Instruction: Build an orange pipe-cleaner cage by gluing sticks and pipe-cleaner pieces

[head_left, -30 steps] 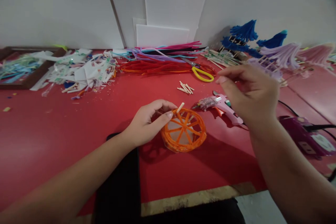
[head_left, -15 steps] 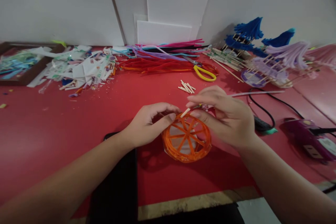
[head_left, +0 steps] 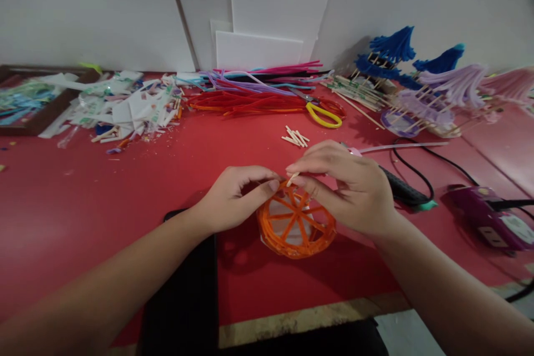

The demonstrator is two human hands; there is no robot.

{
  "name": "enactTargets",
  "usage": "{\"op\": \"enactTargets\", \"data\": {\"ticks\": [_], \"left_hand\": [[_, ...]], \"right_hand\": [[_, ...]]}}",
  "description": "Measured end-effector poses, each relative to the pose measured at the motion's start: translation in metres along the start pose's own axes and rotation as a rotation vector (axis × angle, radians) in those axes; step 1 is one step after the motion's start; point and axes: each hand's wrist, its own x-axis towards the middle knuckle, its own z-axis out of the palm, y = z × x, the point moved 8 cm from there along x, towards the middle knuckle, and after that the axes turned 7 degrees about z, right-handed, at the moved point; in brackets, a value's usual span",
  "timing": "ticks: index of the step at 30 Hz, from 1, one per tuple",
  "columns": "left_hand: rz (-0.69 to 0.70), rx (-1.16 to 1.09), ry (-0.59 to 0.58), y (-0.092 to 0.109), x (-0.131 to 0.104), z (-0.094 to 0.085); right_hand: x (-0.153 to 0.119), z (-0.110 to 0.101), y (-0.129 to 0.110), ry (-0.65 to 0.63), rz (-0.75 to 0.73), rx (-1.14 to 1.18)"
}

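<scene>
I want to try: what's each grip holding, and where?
The left grip holds the orange frame by its upper left rim; the right grip pinches the short stick near its upper end.

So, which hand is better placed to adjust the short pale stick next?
Probably the right hand: its fingers are at the short pale stick, while the left hand holds the orange wheel.
</scene>
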Motion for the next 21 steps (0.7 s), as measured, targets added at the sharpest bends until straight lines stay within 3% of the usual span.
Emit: {"op": "enactTargets", "data": {"ticks": [16, 18, 21], "left_hand": [[0.018, -0.014, -0.008, 0.000, 0.000, 0.001], [0.008, -0.051, 0.000, -0.003, -0.001, 0.002], [-0.020, -0.107, 0.029, -0.009, -0.005, 0.001]], "right_hand": [[-0.003, 0.002, 0.002, 0.000, 0.031, 0.024], [-0.004, -0.006, 0.007, 0.032, 0.084, 0.054], [-0.011, -0.042, 0.034, 0.227, 0.279, -0.005]]}}
